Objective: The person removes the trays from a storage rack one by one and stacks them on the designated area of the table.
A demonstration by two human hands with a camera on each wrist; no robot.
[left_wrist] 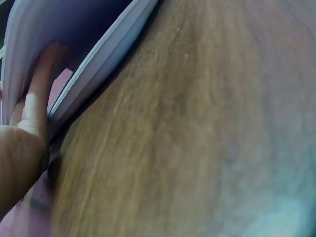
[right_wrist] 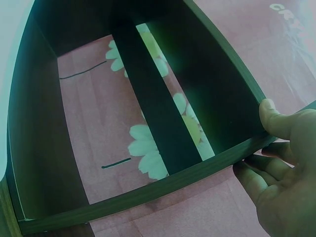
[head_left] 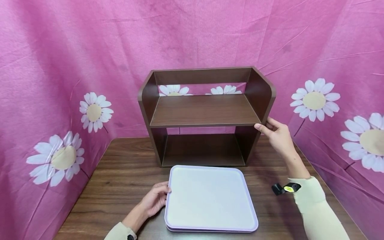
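A dark brown two-tier wooden shelf (head_left: pixel 207 111) stands upright at the back of the table. My right hand (head_left: pixel 279 135) grips its right side panel, thumb on the front edge near the middle board and fingers around the outside. In the right wrist view that hand (right_wrist: pixel 284 168) shows close at the panel edge. Before the shelf lies a pale tray (head_left: pixel 210 200) with a lilac rim, a second rim showing under its near edge. My left hand (head_left: pixel 154 201) holds its left edge. In the left wrist view, fingers (left_wrist: pixel 42 81) reach between two lilac layers.
The wood-grain table (head_left: pixel 120 190) extends around the tray and shelf. Pink cloth (head_left: pixel 192 33) printed with white daisies hangs behind and on both sides, close to the shelf's back. A small black device (head_left: pixel 285 188) sits on my right wrist.
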